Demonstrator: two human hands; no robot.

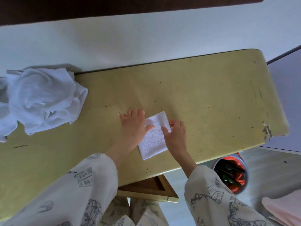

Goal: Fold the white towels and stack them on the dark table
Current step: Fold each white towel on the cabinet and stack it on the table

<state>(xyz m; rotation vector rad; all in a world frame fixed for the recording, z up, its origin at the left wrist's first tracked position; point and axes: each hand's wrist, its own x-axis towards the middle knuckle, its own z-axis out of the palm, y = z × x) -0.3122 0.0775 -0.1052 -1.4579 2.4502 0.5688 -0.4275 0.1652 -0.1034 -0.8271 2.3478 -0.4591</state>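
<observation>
Here the folded towel lies between both hands' fingers.

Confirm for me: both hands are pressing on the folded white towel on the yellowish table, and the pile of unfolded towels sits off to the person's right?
Not quite. The pile of unfolded towels lies to the person's left, at the table's far-left end, as the head view shows. The rest holds: the left hand and right hand both rest on the folded white towel on the yellowish table.
</observation>
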